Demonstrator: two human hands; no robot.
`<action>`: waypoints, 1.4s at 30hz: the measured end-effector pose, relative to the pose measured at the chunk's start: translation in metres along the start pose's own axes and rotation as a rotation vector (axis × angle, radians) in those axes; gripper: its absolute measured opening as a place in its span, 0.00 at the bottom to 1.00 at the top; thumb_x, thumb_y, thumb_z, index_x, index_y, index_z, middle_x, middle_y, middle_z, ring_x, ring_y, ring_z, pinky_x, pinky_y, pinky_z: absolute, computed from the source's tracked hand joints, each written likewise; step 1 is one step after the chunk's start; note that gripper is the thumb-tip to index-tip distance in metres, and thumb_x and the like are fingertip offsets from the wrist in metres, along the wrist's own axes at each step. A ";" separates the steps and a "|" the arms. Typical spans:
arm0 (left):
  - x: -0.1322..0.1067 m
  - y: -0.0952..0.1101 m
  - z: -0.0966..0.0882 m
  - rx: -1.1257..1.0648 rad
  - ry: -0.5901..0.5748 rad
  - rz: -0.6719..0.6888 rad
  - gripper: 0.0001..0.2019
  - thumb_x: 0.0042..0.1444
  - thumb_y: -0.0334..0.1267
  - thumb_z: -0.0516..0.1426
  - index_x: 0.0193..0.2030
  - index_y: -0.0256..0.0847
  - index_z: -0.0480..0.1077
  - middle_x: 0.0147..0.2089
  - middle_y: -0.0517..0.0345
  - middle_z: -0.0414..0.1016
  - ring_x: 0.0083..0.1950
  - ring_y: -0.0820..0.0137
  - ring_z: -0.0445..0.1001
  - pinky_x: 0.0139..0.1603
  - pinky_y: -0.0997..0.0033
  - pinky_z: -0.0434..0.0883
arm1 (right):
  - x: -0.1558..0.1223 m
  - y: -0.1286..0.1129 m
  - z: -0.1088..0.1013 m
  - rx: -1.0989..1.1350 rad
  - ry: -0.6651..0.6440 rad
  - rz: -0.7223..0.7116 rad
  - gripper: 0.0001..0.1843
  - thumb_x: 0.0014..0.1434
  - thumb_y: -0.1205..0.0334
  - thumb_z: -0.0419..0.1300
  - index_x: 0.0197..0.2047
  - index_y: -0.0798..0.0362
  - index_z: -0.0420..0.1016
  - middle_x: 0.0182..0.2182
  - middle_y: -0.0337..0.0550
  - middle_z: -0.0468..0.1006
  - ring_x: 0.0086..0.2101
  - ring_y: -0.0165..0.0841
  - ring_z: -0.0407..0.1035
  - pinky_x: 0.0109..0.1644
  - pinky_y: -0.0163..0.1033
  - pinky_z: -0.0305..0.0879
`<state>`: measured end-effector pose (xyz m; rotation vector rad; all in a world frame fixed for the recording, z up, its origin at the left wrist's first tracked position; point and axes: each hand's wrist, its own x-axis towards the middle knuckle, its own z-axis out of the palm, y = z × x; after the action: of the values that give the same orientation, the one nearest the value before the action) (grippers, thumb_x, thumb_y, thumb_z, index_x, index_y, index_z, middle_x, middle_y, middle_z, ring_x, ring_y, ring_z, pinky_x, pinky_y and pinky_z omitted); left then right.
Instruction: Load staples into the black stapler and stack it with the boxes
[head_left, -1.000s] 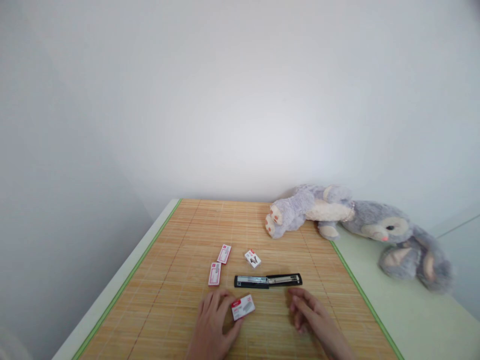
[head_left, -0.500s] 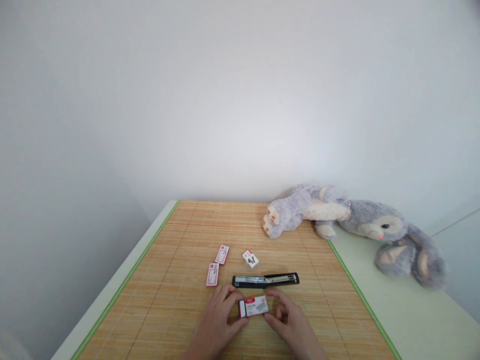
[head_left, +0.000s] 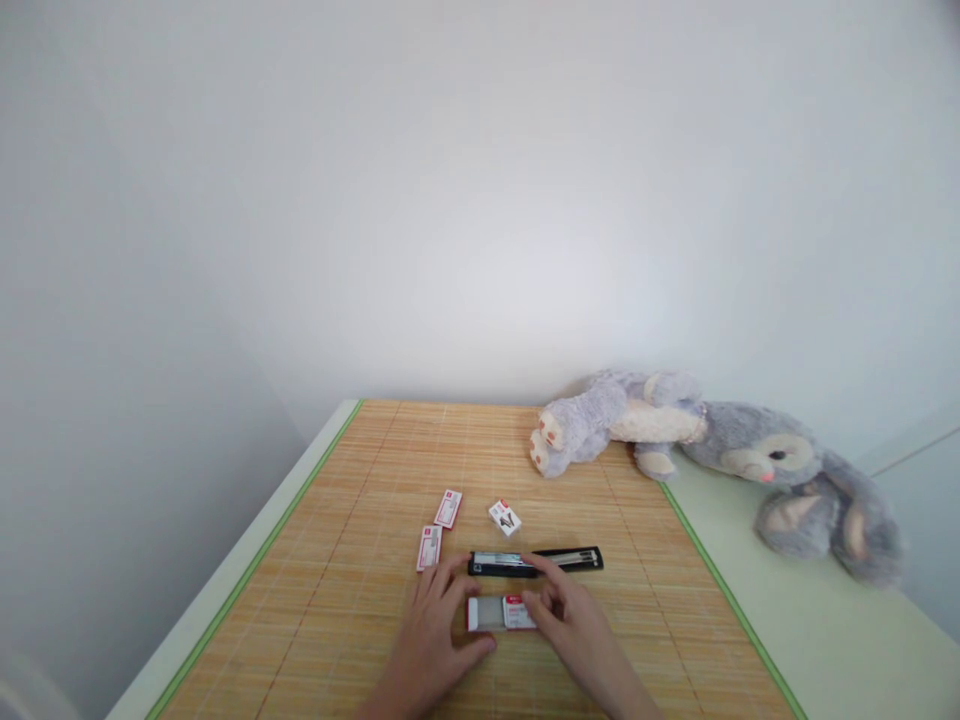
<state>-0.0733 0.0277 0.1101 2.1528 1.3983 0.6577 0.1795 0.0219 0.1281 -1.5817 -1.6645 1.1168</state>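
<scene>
A small red-and-white staple box [head_left: 501,613] is held low over the bamboo mat [head_left: 360,560], with its inner tray slid partly out to the left. My left hand [head_left: 431,645] grips the box's left end with fingers and thumb. My right hand [head_left: 574,625] pinches its right end. Just beyond the box lies a black stapler [head_left: 536,561], opened out flat.
Two more red-and-white staple boxes [head_left: 448,508] [head_left: 428,548] lie to the left on the mat, and a small white box [head_left: 505,517] sits behind the stapler. A grey plush rabbit [head_left: 720,450] lies at the back right by the wall.
My right hand came in from the right and joined the left on the staple box. The box turned level and its tray slid partly out.
</scene>
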 end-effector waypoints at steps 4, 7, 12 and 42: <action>0.001 0.005 0.007 0.034 0.037 -0.016 0.21 0.49 0.43 0.69 0.50 0.50 0.73 0.70 0.54 0.65 0.70 0.49 0.62 0.68 0.46 0.62 | 0.018 -0.009 0.028 -0.017 0.022 0.009 0.24 0.65 0.49 0.56 0.59 0.50 0.75 0.25 0.36 0.74 0.28 0.35 0.69 0.35 0.37 0.61; 0.000 0.006 0.008 0.041 0.035 -0.027 0.23 0.49 0.43 0.69 0.52 0.52 0.72 0.70 0.55 0.66 0.70 0.50 0.62 0.69 0.46 0.60 | 0.028 -0.007 0.052 0.183 0.023 0.045 0.27 0.63 0.47 0.58 0.60 0.53 0.73 0.25 0.36 0.75 0.27 0.35 0.69 0.33 0.37 0.63; 0.000 0.005 0.007 0.046 0.033 -0.032 0.23 0.49 0.44 0.69 0.52 0.52 0.73 0.70 0.55 0.66 0.70 0.51 0.62 0.68 0.48 0.61 | 0.043 -0.007 0.072 0.283 0.193 0.085 0.23 0.59 0.44 0.60 0.47 0.54 0.76 0.19 0.30 0.65 0.22 0.32 0.62 0.28 0.35 0.58; -0.002 -0.005 -0.009 -0.100 -0.066 -0.012 0.17 0.54 0.42 0.67 0.51 0.55 0.77 0.50 0.57 0.76 0.55 0.59 0.72 0.57 0.60 0.68 | 0.029 -0.041 0.032 -0.496 -0.167 -0.147 0.11 0.50 0.67 0.64 0.33 0.43 0.87 0.25 0.39 0.83 0.27 0.34 0.73 0.32 0.35 0.54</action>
<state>-0.0830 0.0289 0.1135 2.0672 1.3151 0.6324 0.1281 0.0470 0.1443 -1.6502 -2.2600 0.8166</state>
